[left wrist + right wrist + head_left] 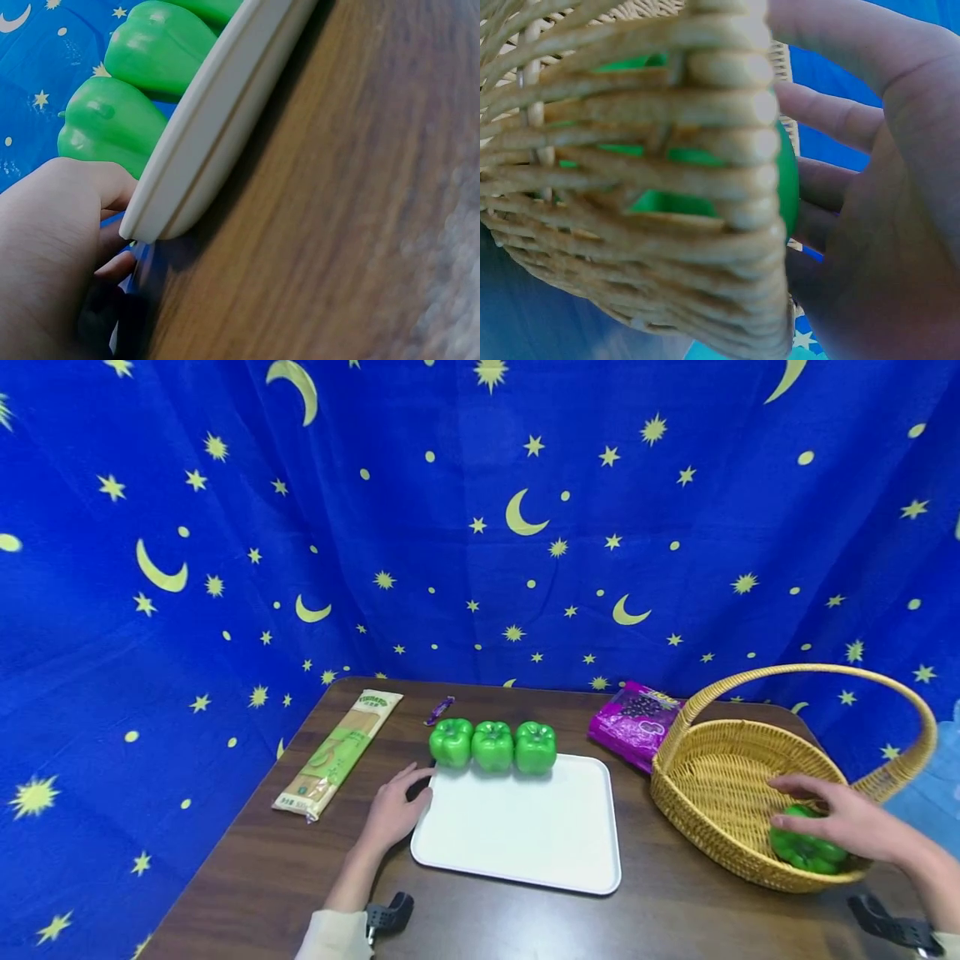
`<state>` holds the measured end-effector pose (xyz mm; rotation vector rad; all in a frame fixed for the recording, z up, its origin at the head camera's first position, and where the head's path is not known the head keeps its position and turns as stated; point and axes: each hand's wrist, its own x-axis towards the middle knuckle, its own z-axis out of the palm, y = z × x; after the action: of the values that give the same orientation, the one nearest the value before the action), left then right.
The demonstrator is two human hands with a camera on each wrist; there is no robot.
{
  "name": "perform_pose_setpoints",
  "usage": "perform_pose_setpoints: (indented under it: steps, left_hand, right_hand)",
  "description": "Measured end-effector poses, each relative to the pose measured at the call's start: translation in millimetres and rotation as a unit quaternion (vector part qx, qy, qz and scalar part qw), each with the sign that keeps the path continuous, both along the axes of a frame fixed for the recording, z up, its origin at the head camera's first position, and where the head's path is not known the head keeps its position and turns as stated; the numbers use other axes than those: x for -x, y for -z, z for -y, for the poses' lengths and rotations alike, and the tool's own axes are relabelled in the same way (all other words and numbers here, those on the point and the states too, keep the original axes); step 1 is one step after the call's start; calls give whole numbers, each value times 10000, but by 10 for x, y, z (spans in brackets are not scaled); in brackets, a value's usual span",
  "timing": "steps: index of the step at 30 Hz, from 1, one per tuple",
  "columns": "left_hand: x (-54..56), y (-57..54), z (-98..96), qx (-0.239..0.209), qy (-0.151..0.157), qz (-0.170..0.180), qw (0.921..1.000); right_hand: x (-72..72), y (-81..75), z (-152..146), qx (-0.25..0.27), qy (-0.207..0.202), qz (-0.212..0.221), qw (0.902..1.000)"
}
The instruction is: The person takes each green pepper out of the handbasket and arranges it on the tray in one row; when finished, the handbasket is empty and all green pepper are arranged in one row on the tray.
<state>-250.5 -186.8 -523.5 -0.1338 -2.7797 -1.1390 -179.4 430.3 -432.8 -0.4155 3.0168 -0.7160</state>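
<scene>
My left hand [395, 807] rests at the left edge of a white tray [517, 827], its fingertips at the rim; in the left wrist view the fingers [116, 184] meet the tray's corner. Three green bell peppers [492, 747] stand in a row along the tray's far edge. On the right, my right hand [855, 818] reaches into a wicker basket [731, 768], fingers spread above another green bell pepper [806, 847]. In the right wrist view the fingers [832, 116] are extended, and the basket's wall hides most of that pepper [787, 180].
Left of the tray lies a pack of noodles [341, 752]. A small purple wrapped snack [439, 711] is behind the peppers. A purple bag [633, 724] lies beside the basket, whose tall handle [810, 670] arches up. A blue star-and-moon cloth [450, 527] hangs behind the wooden table [247, 877].
</scene>
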Motion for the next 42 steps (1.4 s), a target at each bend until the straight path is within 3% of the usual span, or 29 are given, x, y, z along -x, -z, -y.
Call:
perform_pose_setpoints:
  steps: [12, 18, 29, 42]
  left_hand:
    - [14, -12, -3, 53, -14, 112, 9999]
    - [19, -17, 1, 16, 10, 69, 10000]
    - [12, -32, -13, -41, 4, 117, 9999]
    - [22, -8, -6, -13, -19, 149, 9999]
  right_hand:
    - [-28, 83, -7, -31, -81, 381, 9992]
    - [14, 51, 1, -259, 83, 606, 9978]
    - [61, 8, -6, -451, 242, 125, 9986]
    - [93, -40, 20, -400, 168, 242, 9988]
